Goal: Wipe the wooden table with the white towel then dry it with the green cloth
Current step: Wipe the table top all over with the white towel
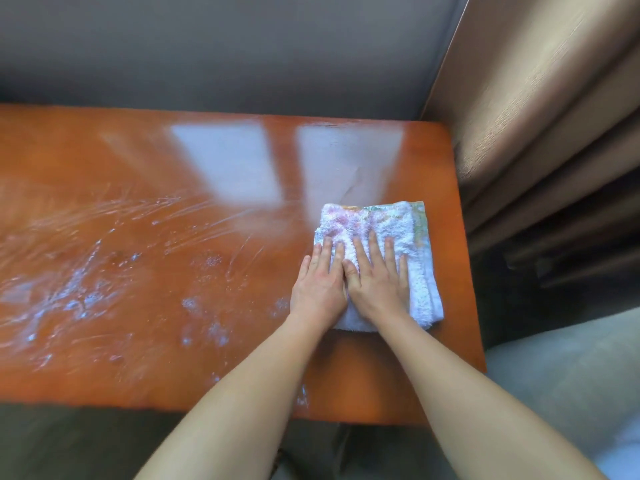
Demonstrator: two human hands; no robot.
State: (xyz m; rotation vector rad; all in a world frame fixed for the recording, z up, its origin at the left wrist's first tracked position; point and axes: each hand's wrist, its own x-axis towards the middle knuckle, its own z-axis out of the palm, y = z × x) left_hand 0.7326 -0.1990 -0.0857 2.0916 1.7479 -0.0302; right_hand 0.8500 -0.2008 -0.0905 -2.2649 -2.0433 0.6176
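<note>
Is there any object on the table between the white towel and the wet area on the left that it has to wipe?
No object is visible there. Both hands, left hand and right hand, press flat on the white towel near the right end of the wooden table. Leftward lie only water streaks and droplets.

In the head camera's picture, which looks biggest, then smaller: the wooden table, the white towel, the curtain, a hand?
1. wooden table
2. curtain
3. white towel
4. left hand and right hand, alike in size
</note>
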